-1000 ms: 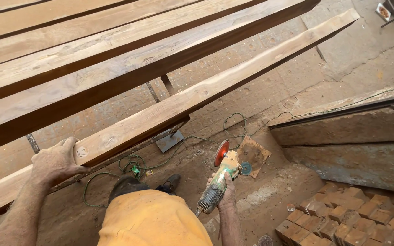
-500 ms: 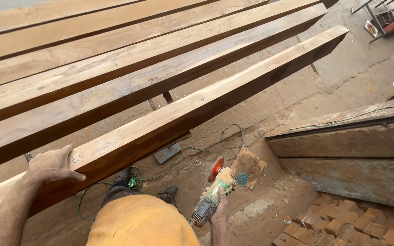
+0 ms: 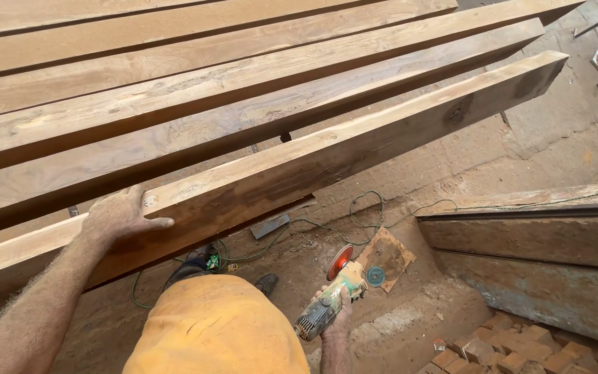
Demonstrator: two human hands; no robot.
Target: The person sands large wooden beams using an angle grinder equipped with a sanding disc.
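Left hand (image 3: 120, 216) flat on nearest wooden beam (image 3: 327, 156), fingers over its top edge, thumb on the side face. Right hand (image 3: 337, 315) wrapped around green angle grinder (image 3: 330, 299), red disc (image 3: 341, 261) raised, cord probably trailing across the dusty floor (image 3: 410, 305).

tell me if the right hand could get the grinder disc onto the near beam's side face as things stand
Probably yes: the right hand holds the angle grinder low beside the near beam, with open air between; only its trailing green cord might snag.

The left hand (image 3: 120, 216) lies on the near beam (image 3: 354, 149); more beams (image 3: 243, 90) lie behind it. Right, below, the right hand (image 3: 337, 315) holds a grinder (image 3: 330, 299); bricks (image 3: 500, 350) lie farther right.
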